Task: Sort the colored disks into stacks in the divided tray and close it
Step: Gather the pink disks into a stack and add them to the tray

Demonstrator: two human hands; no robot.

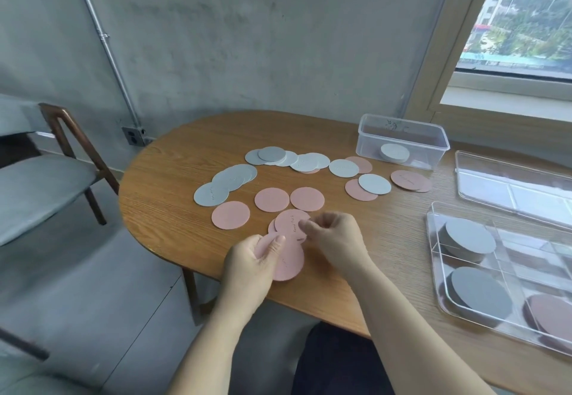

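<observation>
Pink and grey disks lie scattered across the wooden table (173,184). My left hand (250,264) grips a small stack of pink disks (289,263) near the front edge. My right hand (332,235) pinches the edge of another pink disk (289,220) just above that stack. Loose pink disks (271,199) and grey disks (229,178) lie beyond my hands. The clear divided tray (433,258) at the right holds two grey stacks (470,235) and a pink stack (551,314). Its clear lid (483,175) lies behind it.
A clear rectangular tub (371,139) with a few pale disks inside stands at the back right. A chair (55,178) is at the left of the table. A window is at the far right, and the table's front edge runs close under my hands.
</observation>
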